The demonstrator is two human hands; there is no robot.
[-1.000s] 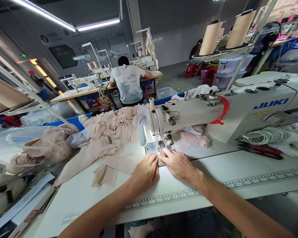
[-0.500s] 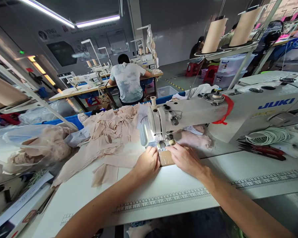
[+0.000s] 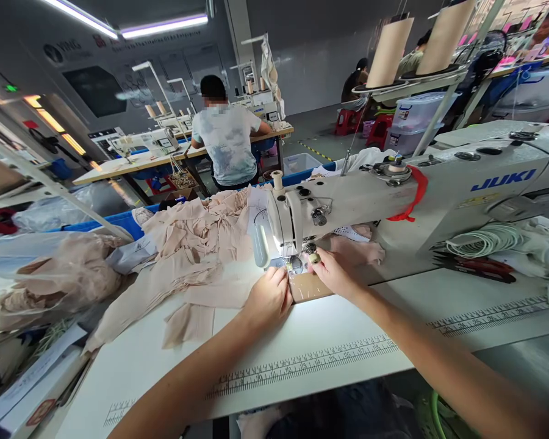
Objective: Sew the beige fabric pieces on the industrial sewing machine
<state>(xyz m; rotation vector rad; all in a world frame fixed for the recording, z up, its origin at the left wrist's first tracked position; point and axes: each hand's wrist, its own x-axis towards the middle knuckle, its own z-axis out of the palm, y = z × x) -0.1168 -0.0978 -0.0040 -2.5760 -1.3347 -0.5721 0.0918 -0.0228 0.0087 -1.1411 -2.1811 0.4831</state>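
Under the head of the white sewing machine [image 3: 343, 198], my left hand [image 3: 269, 294] rests beside the needle area. Its fingers are pinched together at the edge of the needle plate, and whatever lies between them is hidden. On the other side, my right hand [image 3: 333, 274] has its fingertips closed at a small round knob [image 3: 315, 258] low on the machine head. A brown plate [image 3: 311, 286] with pale marks shows between the hands. Left of my left hand lie beige fabric pieces [image 3: 192, 292], spread over the white table [image 3: 320, 341].
A clear bag of beige fabric [image 3: 68, 268] sits at the left. Red-handled scissors [image 3: 480, 268] and a coil of pale cord [image 3: 485, 239] lie at the right. Thread cones [image 3: 390, 52] stand above. A co-worker [image 3: 226, 140] sits ahead at another machine.
My right hand has risen from beside the needle plate to the small knob, uncovering more of the brown plate. The left hand stays pinched near the needle. The view has shifted slightly.
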